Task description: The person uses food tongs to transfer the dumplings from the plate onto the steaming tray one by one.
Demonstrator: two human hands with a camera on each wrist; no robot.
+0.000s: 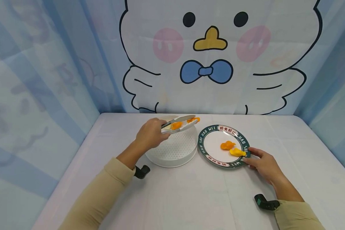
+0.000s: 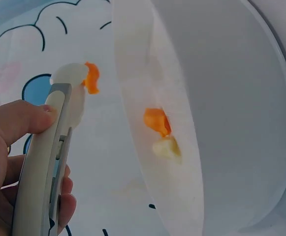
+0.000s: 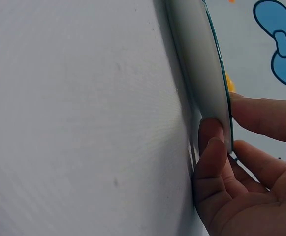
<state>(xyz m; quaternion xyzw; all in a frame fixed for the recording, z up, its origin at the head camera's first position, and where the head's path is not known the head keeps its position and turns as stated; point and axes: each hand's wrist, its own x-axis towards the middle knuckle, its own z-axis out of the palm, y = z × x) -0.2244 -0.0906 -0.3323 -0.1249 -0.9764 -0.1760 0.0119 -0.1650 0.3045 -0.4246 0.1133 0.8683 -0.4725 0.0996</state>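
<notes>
Curled round the handle of a pair of tongs (image 1: 185,118), my left hand (image 1: 152,134) is above a white round drum (image 1: 173,150) with a perforated top. An orange piece (image 2: 92,78) is at the tongs' tips. On the drum's top, in the left wrist view, lie another orange piece (image 2: 156,120) and a pale yellow piece (image 2: 167,147). My right hand (image 1: 263,164) pinches the rim of a round plate (image 1: 211,143) between thumb and fingers, with some fingers under it. Orange (image 1: 227,145) and yellow pieces (image 1: 237,152) lie together on the plate.
Drum and plate stand side by side on a table with a white cloth (image 1: 184,198). A curtain (image 1: 212,99) printed with a cartoon bird hangs behind the table's far edge, and blue curtains (image 1: 31,111) close the sides.
</notes>
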